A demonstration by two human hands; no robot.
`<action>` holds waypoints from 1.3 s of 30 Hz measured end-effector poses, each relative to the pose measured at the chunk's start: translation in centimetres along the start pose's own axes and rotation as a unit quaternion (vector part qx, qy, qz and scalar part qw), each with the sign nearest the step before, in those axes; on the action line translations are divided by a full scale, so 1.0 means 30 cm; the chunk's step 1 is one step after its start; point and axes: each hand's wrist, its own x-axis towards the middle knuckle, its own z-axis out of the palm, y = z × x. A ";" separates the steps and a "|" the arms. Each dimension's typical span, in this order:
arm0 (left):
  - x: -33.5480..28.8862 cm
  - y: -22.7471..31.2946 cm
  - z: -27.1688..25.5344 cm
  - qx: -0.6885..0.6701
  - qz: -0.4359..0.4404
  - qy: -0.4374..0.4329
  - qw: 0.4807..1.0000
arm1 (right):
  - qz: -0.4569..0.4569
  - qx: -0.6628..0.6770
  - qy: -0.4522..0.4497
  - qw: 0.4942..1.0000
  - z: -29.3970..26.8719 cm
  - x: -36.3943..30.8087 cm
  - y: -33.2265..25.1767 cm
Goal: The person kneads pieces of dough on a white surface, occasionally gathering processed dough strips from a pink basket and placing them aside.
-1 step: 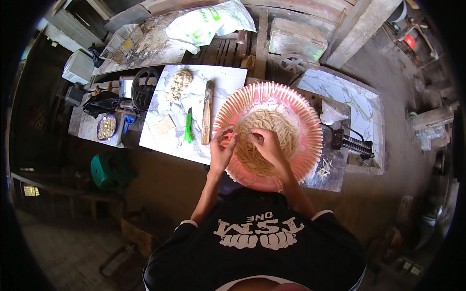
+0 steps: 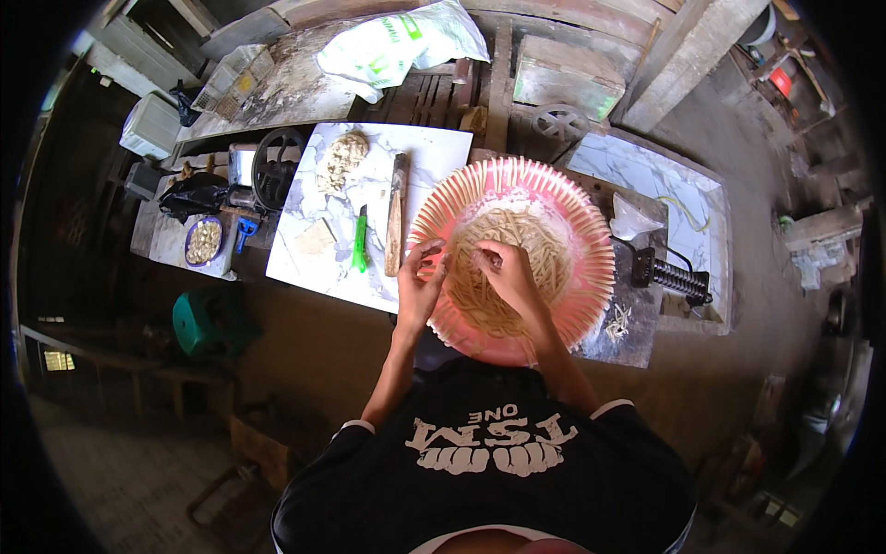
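The work in hand looks like loosening and sorting pale, floury strips (image 2: 536,249) by hand; they lie in a loose heap inside a wide, pink ribbed basin (image 2: 588,277). The left hand (image 2: 421,283) is at the basin's left side, fingers curled inward over the edge of the heap, while the right hand (image 2: 507,269) reaches over the middle of it with thumb and fingertips drawn near each other. The two hands stand apart, a narrow gap between them, and I cannot tell whether either one pinches a strip, since the fingertips are too small to read. The next move, as I judge it, calls for a light pinch and a gentle lift, so that tangled strips come free without tearing or spilling over the rim. Left of the basin, on the marble-patterned desk (image 2: 297,214), lie a long wooden bar (image 2: 395,222), a green-handled knife (image 2: 359,246) and a clump of pale pieces (image 2: 342,162). A few loose scraps (image 2: 617,322) sit to the basin's lower right, outside it.
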 end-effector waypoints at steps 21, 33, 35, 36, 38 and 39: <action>0.042 -0.267 -0.237 0.278 0.009 0.063 0.958 | -0.096 -0.172 -0.060 0.979 0.271 0.137 0.002; 0.056 -0.362 -0.237 0.315 0.013 -0.026 0.949 | -0.125 -0.377 -0.203 0.895 0.417 0.285 0.215; 0.049 -0.369 -0.237 0.306 0.018 -0.027 0.951 | -0.158 -0.367 -0.186 0.897 0.396 0.273 0.222; 0.050 -0.368 -0.237 0.305 0.020 -0.029 0.952 | -0.155 -0.370 -0.189 0.896 0.387 0.273 0.223; 0.050 -0.370 -0.233 0.303 0.025 -0.032 0.952 | -0.146 -0.358 -0.200 0.900 0.377 0.295 0.223; 0.049 -0.373 -0.231 0.300 0.024 -0.032 0.953 | -0.144 -0.353 -0.201 0.902 0.374 0.307 0.223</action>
